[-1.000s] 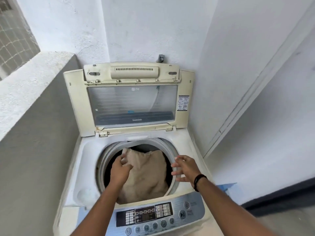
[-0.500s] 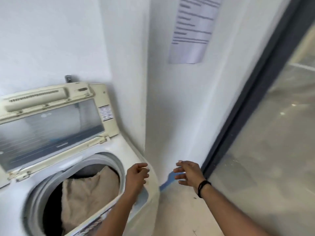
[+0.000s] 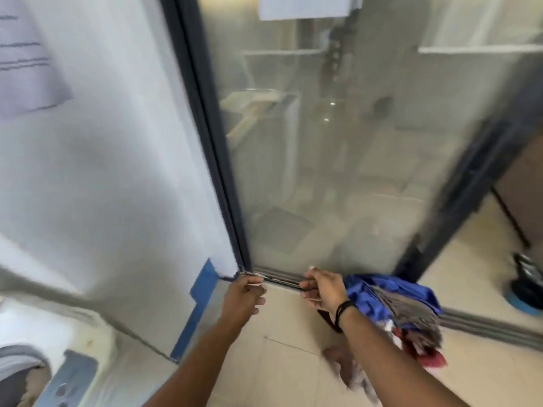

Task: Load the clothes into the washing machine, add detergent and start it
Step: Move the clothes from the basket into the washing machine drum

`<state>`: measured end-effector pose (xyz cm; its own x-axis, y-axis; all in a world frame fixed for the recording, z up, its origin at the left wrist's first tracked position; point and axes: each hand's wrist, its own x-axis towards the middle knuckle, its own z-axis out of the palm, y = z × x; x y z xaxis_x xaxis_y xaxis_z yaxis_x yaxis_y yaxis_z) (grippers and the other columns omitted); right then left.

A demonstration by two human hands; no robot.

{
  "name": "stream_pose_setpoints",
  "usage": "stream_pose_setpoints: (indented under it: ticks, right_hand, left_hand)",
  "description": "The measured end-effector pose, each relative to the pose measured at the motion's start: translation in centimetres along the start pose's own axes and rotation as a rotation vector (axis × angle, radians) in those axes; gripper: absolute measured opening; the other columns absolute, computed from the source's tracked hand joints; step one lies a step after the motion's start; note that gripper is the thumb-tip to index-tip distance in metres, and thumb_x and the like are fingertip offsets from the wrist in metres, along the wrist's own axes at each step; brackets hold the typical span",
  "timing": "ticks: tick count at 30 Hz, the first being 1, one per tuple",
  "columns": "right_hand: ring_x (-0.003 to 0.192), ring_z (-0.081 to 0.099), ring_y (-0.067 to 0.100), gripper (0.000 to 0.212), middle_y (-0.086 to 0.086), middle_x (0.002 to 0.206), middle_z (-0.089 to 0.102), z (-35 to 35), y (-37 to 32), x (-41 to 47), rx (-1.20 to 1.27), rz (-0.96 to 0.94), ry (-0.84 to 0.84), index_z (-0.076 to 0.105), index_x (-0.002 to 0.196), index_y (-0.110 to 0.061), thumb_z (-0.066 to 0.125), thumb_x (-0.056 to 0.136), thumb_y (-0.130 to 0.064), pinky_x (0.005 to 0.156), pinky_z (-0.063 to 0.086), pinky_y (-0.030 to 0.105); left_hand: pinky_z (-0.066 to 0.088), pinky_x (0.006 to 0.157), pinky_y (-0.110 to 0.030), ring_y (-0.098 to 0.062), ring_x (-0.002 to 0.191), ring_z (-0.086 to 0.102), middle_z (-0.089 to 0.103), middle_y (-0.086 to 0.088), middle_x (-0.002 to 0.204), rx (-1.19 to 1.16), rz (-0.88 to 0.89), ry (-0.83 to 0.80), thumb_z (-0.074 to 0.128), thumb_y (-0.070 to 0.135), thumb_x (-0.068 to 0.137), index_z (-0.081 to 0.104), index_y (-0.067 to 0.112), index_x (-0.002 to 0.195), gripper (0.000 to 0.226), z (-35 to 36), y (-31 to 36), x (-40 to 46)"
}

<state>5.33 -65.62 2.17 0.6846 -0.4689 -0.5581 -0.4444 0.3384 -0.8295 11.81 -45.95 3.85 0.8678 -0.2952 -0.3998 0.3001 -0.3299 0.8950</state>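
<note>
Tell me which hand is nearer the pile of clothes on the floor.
Right. The right hand hovers right beside the pile of clothes, its wrist in front of the blue fabric. The left hand is farther off to the left, over bare floor, on the washing machine side.

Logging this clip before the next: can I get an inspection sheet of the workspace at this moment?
Surface: tiled floor, blurred.
Job's things: clothes pile on the floor by the glass door; washer corner at lower left.
Clutter: dark object at right, unclear.
Hands: left hand loosely curled, empty; right hand open beside the pile, not touching.
Cables: nothing seen.
Surroundings: white wall with paper notice.
</note>
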Motion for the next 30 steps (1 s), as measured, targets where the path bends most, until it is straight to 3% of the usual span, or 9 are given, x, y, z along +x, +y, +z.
stream_pose_setpoints:
  ticks: [7, 12, 16, 19, 25, 28, 30]
  right_hand:
    - [0.058, 0.061, 0.024, 0.025, 0.011, 0.077, 0.069, -15.4, 6.0, -1.7, 0.331, 0.093, 0.344, 0.066, 0.094, -0.007, 0.056, 0.1, -0.03, 0.056, 0.043, 0.026]
    - [0.064, 0.062, 0.027, 0.024, 0.013, 0.083, 0.071, -24.3, 9.7, -3.3, 0.408, 0.186, 0.533, 0.066, 0.1, -0.002, 0.055, 0.098, -0.023, 0.06, 0.046, 0.028]
    - [0.065, 0.065, 0.027, 0.029, 0.012, 0.084, 0.073, -30.0, 10.8, -2.2, 0.415, 0.246, 0.656, 0.068, 0.099, -0.004, 0.055, 0.098, -0.03, 0.062, 0.048, 0.029]
    - [0.062, 0.064, 0.025, 0.025, 0.006, 0.074, 0.071, -33.0, 10.4, -1.1, 0.409, 0.298, 0.691, 0.066, 0.094, -0.008, 0.056, 0.098, -0.031, 0.057, 0.047, 0.025]
    - [0.06, 0.063, 0.023, 0.022, 0.006, 0.074, 0.071, -37.7, 8.8, 2.8, 0.348, 0.355, 0.694, 0.067, 0.089, -0.011, 0.058, 0.096, -0.029, 0.061, 0.048, 0.028]
    - [0.06, 0.063, 0.023, 0.021, 0.007, 0.076, 0.071, -39.7, 8.8, 5.5, 0.309, 0.376, 0.654, 0.066, 0.088, -0.011, 0.059, 0.095, -0.03, 0.059, 0.047, 0.027]
    - [0.06, 0.065, 0.023, 0.022, 0.004, 0.072, 0.072, -41.3, 9.4, 8.2, 0.261, 0.385, 0.619, 0.068, 0.089, -0.01, 0.059, 0.095, -0.031, 0.06, 0.048, 0.03]
  left_hand:
    - [0.052, 0.064, -0.03, -0.015, 0.073, 0.072, 0.075, -0.002, 0.095, 0.275, -0.04, -0.334, 0.068, 0.016, 0.089, 0.068, 0.023, 0.105, 0.018, 14.1, -0.6, 0.7]
    - [0.051, 0.065, -0.031, -0.015, 0.069, 0.069, 0.073, 0.0, 0.09, 0.411, -0.051, -0.476, 0.068, 0.015, 0.09, 0.067, 0.025, 0.102, 0.016, 22.8, -1.4, 2.6]
    - [0.05, 0.056, -0.026, -0.015, 0.066, 0.069, 0.074, -0.004, 0.093, 0.476, -0.057, -0.535, 0.069, 0.014, 0.091, 0.067, 0.024, 0.101, 0.014, 29.6, -2.3, 4.9]
    - [0.048, 0.053, -0.024, -0.015, 0.065, 0.067, 0.074, -0.005, 0.09, 0.548, -0.067, -0.584, 0.067, 0.013, 0.091, 0.067, 0.023, 0.102, 0.014, 34.1, -2.6, 6.7]
    - [0.053, 0.062, -0.033, -0.018, 0.062, 0.064, 0.07, -0.001, 0.073, 0.746, -0.013, -0.705, 0.074, 0.02, 0.086, 0.071, 0.021, 0.092, 0.007, 42.0, -3.1, 10.9]
    - [0.057, 0.073, -0.04, -0.024, 0.073, 0.068, 0.071, -0.001, 0.078, 0.908, 0.043, -0.769, 0.075, 0.026, 0.084, 0.068, 0.023, 0.081, 0.008, 45.4, -3.8, 13.3]
    - [0.057, 0.077, -0.043, -0.027, 0.08, 0.07, 0.074, -0.008, 0.085, 1.042, 0.06, -0.827, 0.073, 0.028, 0.084, 0.071, 0.014, 0.084, 0.014, 47.7, -4.4, 15.2]
